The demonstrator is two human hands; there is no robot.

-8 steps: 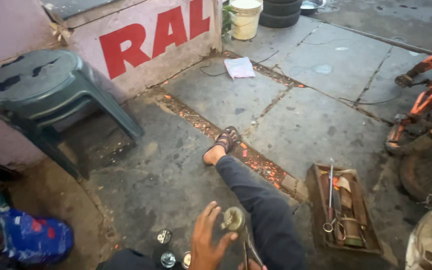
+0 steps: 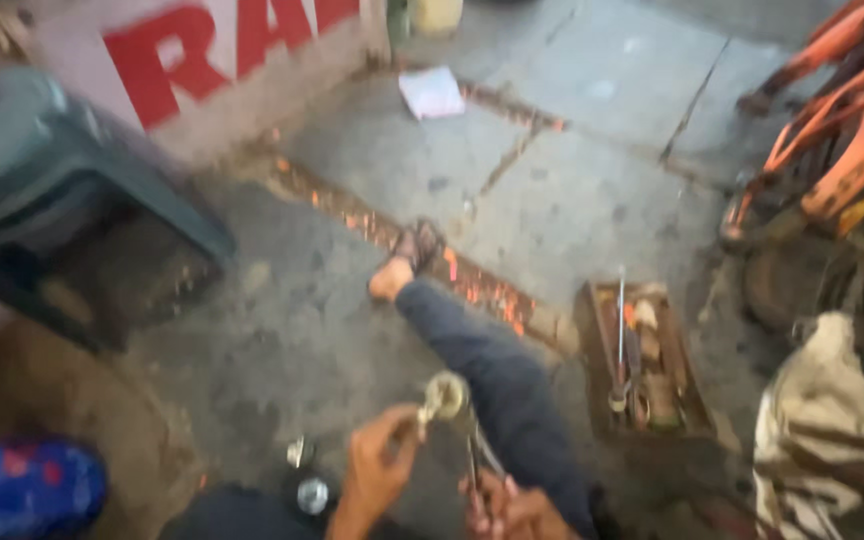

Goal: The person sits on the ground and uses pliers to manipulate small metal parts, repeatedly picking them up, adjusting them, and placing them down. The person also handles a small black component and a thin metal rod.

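Gripping a small round metal part [image 2: 443,395], the left hand [image 2: 377,468] is seen low in the frame, fingers pinched on the part's near side. A pair of pliers [image 2: 480,462] is clasped by the right hand [image 2: 512,510], w/ the tips aimed up toward the part — contact can't be told, the pic is blurred. Just left of the left hand, two small shiny round bits [image 2: 307,478] are seen on the concrete floor [image 2: 282,330]. Past the hands, a trousered leg [image 2: 487,385] is stretched out, foot in a sandal [image 2: 414,252]. Right of the hands, a rusty tool tray [image 2: 640,365] is set down. Far left — a dark plastic stool [image 2: 62,200].
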